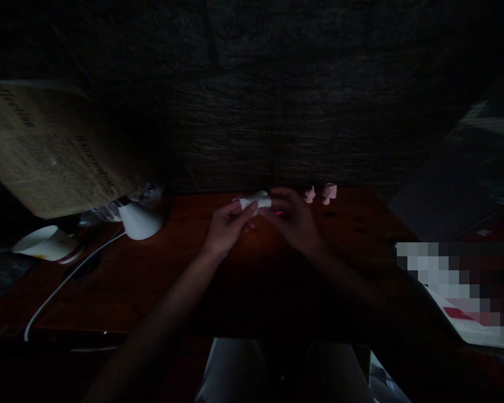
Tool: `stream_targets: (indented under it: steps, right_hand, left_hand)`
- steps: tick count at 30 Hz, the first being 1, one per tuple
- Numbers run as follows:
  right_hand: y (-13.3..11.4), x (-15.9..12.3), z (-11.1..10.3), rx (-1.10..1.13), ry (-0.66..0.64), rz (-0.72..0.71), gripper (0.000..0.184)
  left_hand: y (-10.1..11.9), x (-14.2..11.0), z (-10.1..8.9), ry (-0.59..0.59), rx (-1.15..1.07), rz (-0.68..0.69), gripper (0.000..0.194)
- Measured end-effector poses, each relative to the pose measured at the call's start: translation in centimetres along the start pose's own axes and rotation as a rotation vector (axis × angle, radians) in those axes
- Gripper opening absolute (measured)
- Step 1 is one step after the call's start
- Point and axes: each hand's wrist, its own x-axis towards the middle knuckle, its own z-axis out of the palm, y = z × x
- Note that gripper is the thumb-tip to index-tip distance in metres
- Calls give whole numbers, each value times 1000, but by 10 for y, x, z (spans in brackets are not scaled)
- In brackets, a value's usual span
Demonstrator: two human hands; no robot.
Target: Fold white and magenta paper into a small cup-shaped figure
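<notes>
Between my two hands is a small white object (256,201) of uneven shape, its kind not clear in the dim light. My left hand (227,226) grips its left side, with the thumb across the front. My right hand (296,221) holds the right end with thumb and fingers, the index finger raised over the top. A bright pink spot (279,212) shows beneath the right hand; what it belongs to is hidden. Just right of that hand stand a small pink figure-like piece (309,194) and a larger pink piece (330,193) on the wooden table (185,268).
A white cone-shaped lamp base (140,221) with a white cable (67,280) stands on the left. Beside it are a tipped paper cup (46,243), clear plastic and a printed paper bag (59,145). A dark textured wall (252,112) rises behind the table.
</notes>
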Motion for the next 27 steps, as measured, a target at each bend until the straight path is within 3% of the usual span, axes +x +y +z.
stream_targets:
  steps: [3, 6, 11, 18, 22, 27]
  right_hand:
    - [-2, 3, -2, 132, -22, 199, 62]
    - [-4, 5, -3, 195, -78, 314, 60]
    - [-2, 5, -3, 210, -68, 248, 57]
    - [-2, 6, -5, 153, -32, 175, 70]
    - [0, 6, -2, 143, 10, 191, 79]
    - [-1, 5, -1, 70, -35, 264, 59]
  left_hand:
    - [0, 0, 1, 32, 27, 58, 28]
    - [0, 0, 1, 47, 56, 73, 29]
    - [-1, -2, 2, -5, 87, 31, 35]
    - [-4, 1, 3, 1, -137, -227, 49]
    - [-5, 4, 1, 14, -170, -200, 48]
    - [-8, 3, 1, 9, -101, -132, 43]
